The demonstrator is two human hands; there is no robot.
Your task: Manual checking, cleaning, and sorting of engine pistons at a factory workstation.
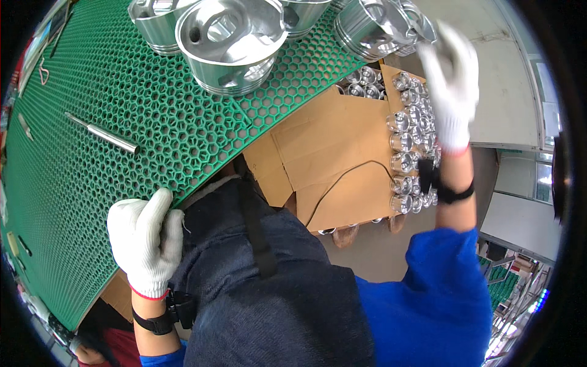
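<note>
Dark apron (263, 312), green tabletop (67, 202), grey floor (388, 251); left fingers (174, 235) narrowly parted, right fingers (433, 70) unclear.

R fingers (463, 55) v. blurry

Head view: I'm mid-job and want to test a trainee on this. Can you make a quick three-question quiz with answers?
1. True or false: the left hand and the right hand are both bare.
2. Which of these lies on the green honeycomb mat?
A) a wooden spoon
B) a coil of rope
C) a slim metal tool
3. Fill in the gap: the hand nearer to the large shiny metal cylinders is the ___ one.

Key: 1. False, both are gloved. 2. C. 3. Right.
</note>
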